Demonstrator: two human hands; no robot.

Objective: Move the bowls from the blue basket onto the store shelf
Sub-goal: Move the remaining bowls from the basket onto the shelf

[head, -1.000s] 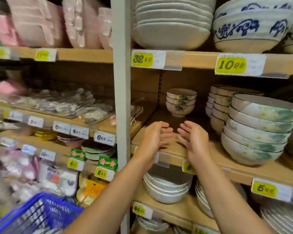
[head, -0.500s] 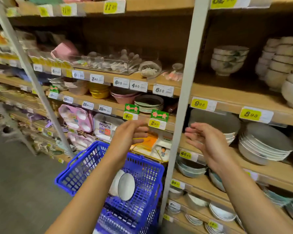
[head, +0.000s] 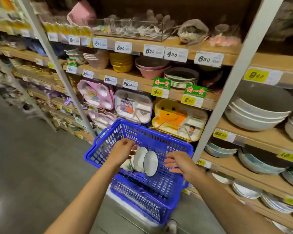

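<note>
A blue basket [head: 161, 144] stands on the floor in front of the store shelf [head: 260, 141]. Inside it several white bowls [head: 145, 162] with dark rims lie nested on their sides. My left hand [head: 123, 152] hovers over the left end of the bowls, fingers relaxed and close to them, holding nothing that I can see. Just right of the bowls, above the basket, my right hand [head: 178, 162] is spread open and empty.
White uprights [head: 233, 85] divide the wooden shelves. Stacks of large bowls [head: 257, 114] fill the right bay. Children's divided trays [head: 179, 119] lean on the shelf behind the basket. Grey floor [head: 32, 166] lies to the left.
My view has swung down from the shelf to the basket. Both hands dropped from shelf height into the basket, on either side of the bowls.
</note>
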